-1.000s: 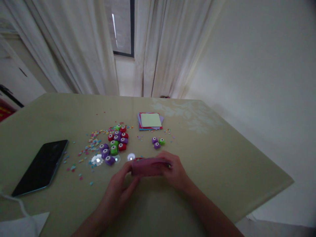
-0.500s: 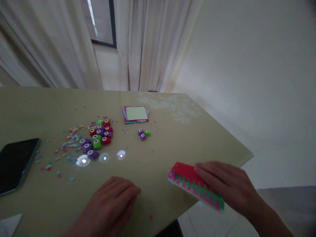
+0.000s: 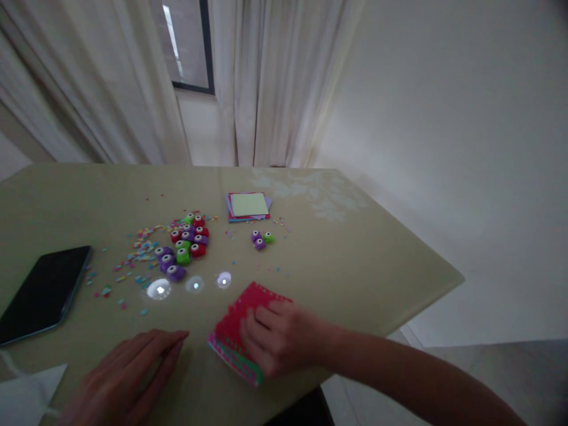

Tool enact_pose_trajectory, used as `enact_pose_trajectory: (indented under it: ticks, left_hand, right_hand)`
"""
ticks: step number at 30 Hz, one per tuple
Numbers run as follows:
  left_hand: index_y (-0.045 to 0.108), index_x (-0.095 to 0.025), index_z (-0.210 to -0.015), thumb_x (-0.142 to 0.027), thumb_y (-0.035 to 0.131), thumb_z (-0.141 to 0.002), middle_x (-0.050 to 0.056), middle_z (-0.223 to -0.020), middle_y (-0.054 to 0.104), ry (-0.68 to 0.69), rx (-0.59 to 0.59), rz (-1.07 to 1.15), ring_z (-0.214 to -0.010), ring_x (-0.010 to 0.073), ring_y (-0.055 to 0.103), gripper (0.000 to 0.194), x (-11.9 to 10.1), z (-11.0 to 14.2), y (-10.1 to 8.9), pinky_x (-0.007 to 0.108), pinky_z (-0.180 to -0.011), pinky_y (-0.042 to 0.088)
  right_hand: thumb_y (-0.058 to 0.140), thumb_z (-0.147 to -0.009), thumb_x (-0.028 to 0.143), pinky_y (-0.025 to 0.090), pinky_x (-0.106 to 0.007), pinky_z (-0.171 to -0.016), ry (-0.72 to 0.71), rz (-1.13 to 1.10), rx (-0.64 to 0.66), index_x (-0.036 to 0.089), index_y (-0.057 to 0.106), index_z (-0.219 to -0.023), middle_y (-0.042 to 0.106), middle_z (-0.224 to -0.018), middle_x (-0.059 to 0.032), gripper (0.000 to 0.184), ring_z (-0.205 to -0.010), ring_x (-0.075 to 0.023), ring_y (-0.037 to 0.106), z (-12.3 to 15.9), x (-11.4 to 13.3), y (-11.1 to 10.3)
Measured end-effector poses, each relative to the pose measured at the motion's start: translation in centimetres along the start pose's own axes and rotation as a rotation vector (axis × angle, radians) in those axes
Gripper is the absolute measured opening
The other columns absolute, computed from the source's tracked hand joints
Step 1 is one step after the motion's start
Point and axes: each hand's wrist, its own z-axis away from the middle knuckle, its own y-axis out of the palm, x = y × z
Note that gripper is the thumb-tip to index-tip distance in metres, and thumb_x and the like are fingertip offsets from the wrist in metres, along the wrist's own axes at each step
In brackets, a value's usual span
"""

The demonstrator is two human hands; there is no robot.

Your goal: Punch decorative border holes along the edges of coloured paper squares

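My right hand (image 3: 284, 337) has its fingers curled over a squarish stack of paper (image 3: 239, 307). Red lies on top, and the front edge shows layers of green and pink with small holes. The palm hides part of the stack, which is at the table's front. To its left lies my left hand (image 3: 128, 373), fingers stretched out and close together, holding nothing. Beyond the hands sits a cluster of small red, purple and green craft punches (image 3: 183, 256) with white eye-like buttons. Three more punches (image 3: 260, 243) stand apart to the right.
Colourful paper bits (image 3: 142, 251) are scattered around the punches. A pile of coloured paper squares (image 3: 249, 205) lies further back. A black tablet (image 3: 47, 290) is at left, near a white sheet (image 3: 31, 390) and a cable. The table's edge (image 3: 426, 305) slants along the right.
Both hands first held the stack together. The left hand let go; the right hand carried the stack to the right past the table edge, then back to the front of the table.
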Motion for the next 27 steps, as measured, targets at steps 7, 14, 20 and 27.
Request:
enact_pose_trajectory:
  ticks: [7,14,20,27]
  left_hand:
    - [0.069,-0.033,-0.125,-0.057,0.051,-0.109,0.001,-0.114,0.081,-0.022,-0.015,-0.024,-0.1,0.0232,0.08,0.034,1.1,0.3,-0.8,0.032,-0.091,0.065]
    - [0.077,-0.035,-0.116,-0.058,0.051,-0.109,0.0,-0.108,0.081,-0.028,-0.096,0.017,-0.095,0.0226,0.08,0.036,0.0,0.2,1.0,0.031,-0.087,0.066]
    - [0.077,-0.035,-0.117,-0.054,0.056,-0.108,-0.001,-0.105,0.082,0.098,-0.125,-0.009,-0.089,0.0193,0.081,0.03,-0.3,-1.0,0.8,0.025,-0.083,0.066]
    - [0.073,-0.033,-0.122,-0.05,0.049,-0.112,-0.001,-0.103,0.085,0.287,-0.199,-0.231,-0.086,0.0203,0.083,0.031,0.1,-0.4,0.6,0.028,-0.082,0.067]
  right_hand:
    - [0.051,-0.107,0.01,0.049,-0.037,-0.064,0.118,0.131,-0.01,0.013,0.074,-0.098,0.08,-0.09,-0.0094,0.025,-0.08,-0.0229,0.072,-7.1,-6.5,1.8]
    - [0.049,-0.107,0.011,0.056,-0.042,-0.073,0.229,0.02,-0.168,0.024,0.075,-0.132,0.086,-0.105,-0.0113,0.039,-0.089,-0.0271,0.077,6.0,-3.0,-5.2]
    - [0.048,-0.108,0.011,0.055,-0.037,-0.072,0.255,0.069,-0.206,0.024,0.077,-0.125,0.086,-0.098,-0.0085,0.036,-0.082,-0.022,0.077,9.8,-3.7,-1.7]
    - [0.063,-0.104,0.013,0.051,-0.036,-0.068,0.2,0.075,-0.034,0.015,0.075,-0.094,0.08,-0.086,-0.0083,0.015,-0.079,-0.0231,0.072,-4.8,-6.2,4.9]
